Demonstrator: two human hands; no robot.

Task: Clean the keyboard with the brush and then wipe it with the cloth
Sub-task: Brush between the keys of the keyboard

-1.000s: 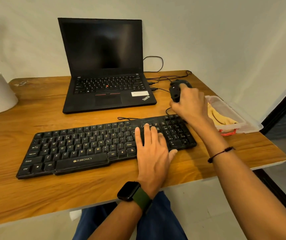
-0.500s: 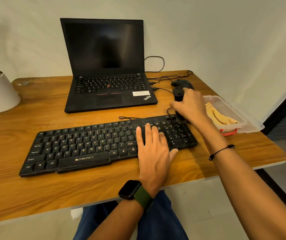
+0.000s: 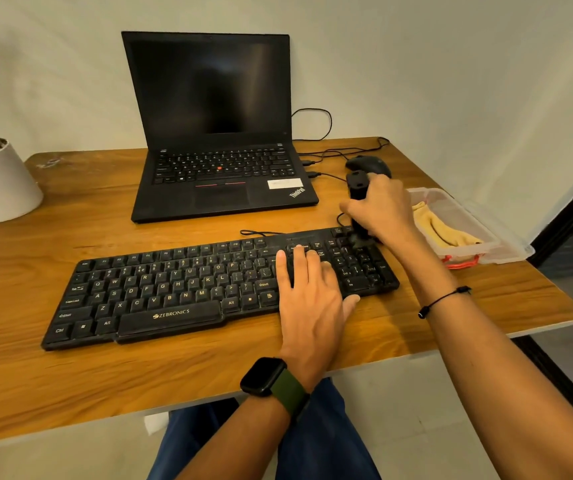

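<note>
Gripping the black brush (image 3: 358, 188) upright, the right hand (image 3: 383, 211) sets its lower end on the keyboard (image 3: 174, 289) keys beneath it; the left hand (image 3: 307, 289) lies flat, fingers straight, beside it, with the yellow cloth (image 3: 440, 226) in a tray (image 3: 499, 247) just right

Grained wooden table (image 3: 70, 244), matt black plastic keyboard (image 3: 160, 289)

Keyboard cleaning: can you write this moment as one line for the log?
step: brushing | right hand: grips brush, bristles on keyboard numpad | left hand: flat on keys | cloth: in plastic box
</note>
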